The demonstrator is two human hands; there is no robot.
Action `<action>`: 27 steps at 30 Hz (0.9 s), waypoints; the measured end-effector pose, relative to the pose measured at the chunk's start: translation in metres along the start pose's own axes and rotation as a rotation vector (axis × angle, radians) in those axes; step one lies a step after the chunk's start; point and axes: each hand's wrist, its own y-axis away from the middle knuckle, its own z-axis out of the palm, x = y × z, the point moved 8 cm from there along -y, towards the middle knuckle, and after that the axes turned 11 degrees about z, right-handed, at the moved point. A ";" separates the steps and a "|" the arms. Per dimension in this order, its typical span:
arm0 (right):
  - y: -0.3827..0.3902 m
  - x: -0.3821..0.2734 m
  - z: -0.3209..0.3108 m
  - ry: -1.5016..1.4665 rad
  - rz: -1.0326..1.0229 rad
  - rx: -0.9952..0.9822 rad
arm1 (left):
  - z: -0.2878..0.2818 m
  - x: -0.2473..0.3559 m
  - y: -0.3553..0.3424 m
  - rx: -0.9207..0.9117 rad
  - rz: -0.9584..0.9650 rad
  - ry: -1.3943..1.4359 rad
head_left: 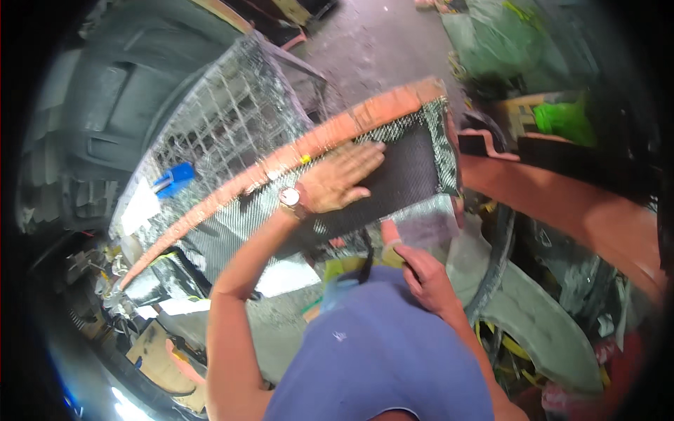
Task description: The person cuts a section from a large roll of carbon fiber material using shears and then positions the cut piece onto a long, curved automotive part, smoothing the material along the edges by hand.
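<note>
My left hand (342, 179), with a watch (289, 196) on its wrist, lies flat and open on dark woven cloth (407, 165) that looks like carbon fibre. The cloth lines the inside of a long curved mould with an orange rim (365, 112). Paler, shinier weave shows along its right end. Near the mould's close edge, my right hand (428, 277) is closed with its fingers curled. A small pale yellow piece (393, 254) shows at its fingertips, its kind unclear. Just beyond it is a pinkish-orange tip (389, 230); whether the two are joined I cannot tell.
A blue plastic tool (174, 180) rests on a grid-ribbed panel (228, 112) behind the mould. On the right stand a curved orange part (562, 203) and a grey arched piece (540, 309). Green plastic bags (495, 42) lie at the far right.
</note>
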 end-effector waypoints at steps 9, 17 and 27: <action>0.004 -0.011 0.013 0.016 -0.004 -0.003 | 0.011 0.032 0.024 -0.034 -0.068 -0.093; 0.009 -0.025 0.008 0.023 -0.029 -0.039 | 0.042 0.079 0.003 0.094 -0.128 -0.043; 0.000 -0.050 0.000 0.076 -0.018 -0.105 | 0.055 0.101 0.087 0.261 -0.672 -0.096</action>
